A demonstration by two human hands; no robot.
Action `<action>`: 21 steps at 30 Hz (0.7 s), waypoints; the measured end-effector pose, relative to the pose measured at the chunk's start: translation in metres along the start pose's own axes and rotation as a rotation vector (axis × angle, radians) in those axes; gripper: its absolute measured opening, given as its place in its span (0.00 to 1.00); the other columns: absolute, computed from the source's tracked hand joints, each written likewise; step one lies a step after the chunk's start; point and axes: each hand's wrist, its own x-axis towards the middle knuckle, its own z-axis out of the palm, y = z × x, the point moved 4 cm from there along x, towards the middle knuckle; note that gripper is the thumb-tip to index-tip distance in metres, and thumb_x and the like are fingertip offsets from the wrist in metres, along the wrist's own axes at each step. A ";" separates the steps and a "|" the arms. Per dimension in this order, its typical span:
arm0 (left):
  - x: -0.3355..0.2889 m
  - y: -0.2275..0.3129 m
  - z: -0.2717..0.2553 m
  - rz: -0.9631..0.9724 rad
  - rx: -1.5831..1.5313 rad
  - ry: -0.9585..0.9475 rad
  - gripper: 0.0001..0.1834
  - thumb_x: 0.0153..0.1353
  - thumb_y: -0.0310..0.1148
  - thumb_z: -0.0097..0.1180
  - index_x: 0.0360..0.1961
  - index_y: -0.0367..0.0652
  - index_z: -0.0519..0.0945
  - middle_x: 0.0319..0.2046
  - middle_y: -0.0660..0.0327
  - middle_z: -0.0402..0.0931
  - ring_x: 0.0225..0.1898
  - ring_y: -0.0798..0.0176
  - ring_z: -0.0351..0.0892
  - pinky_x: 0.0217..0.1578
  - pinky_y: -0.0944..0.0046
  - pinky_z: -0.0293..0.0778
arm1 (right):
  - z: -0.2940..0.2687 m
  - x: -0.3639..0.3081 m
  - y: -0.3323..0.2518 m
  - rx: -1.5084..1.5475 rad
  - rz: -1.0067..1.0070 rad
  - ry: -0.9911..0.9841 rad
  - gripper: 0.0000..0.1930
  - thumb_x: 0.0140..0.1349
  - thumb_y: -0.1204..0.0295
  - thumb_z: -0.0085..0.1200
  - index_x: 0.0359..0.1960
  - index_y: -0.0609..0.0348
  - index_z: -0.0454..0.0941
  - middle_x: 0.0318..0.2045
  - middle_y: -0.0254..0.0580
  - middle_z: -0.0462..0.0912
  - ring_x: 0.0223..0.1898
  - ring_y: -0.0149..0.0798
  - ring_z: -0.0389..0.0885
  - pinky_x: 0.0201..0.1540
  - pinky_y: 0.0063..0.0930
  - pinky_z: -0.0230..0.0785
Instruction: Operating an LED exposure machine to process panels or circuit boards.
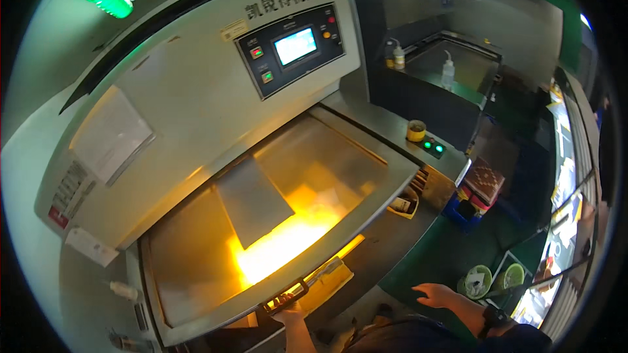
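Note:
My left hand (290, 314) is closed around the dark handle (286, 295) on the front edge of a metal frame (196, 323). The frame surrounds the flat metal bed (186, 258) of a large pale machine (183, 91). On the bed lies a grey rectangular sheet (252, 199), its near edge next to a bright yellow-orange glow. My right hand (437, 295) is held out to the right over the floor, fingers apart and holding nothing; a dark band is on that wrist.
A control panel (291, 50) with a lit screen faces me. Right of the bed are a yellow round container (416, 131) and a small box with green-lit buttons (433, 147). Green baskets (477, 281) stand near my right hand. Squeeze bottles (448, 72) stand farther back.

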 end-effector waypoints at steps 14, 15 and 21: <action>-0.229 0.130 0.128 -0.018 -0.290 0.076 0.34 0.62 0.74 0.38 0.19 0.55 0.67 0.14 0.72 0.59 0.19 0.67 0.61 0.33 0.57 0.72 | 0.076 0.236 -0.167 -0.175 -0.469 -0.175 0.24 0.66 0.56 0.53 0.61 0.48 0.72 0.56 0.46 0.78 0.59 0.45 0.75 0.61 0.39 0.68; -0.228 0.146 0.146 0.043 -0.272 -0.026 0.34 0.61 0.74 0.40 0.20 0.55 0.67 0.15 0.73 0.60 0.20 0.67 0.61 0.35 0.56 0.73 | 0.054 0.264 -0.170 -0.223 -0.484 0.020 0.26 0.64 0.54 0.54 0.61 0.49 0.71 0.56 0.46 0.78 0.59 0.46 0.75 0.61 0.40 0.67; -0.202 0.212 0.245 -0.164 -0.178 -1.113 0.14 0.64 0.40 0.59 0.48 0.52 0.84 0.51 0.56 0.81 0.57 0.44 0.74 0.62 0.42 0.63 | -0.059 0.333 -0.168 -0.222 -0.185 0.760 0.35 0.56 0.47 0.61 0.60 0.56 0.71 0.56 0.48 0.76 0.59 0.52 0.73 0.63 0.45 0.64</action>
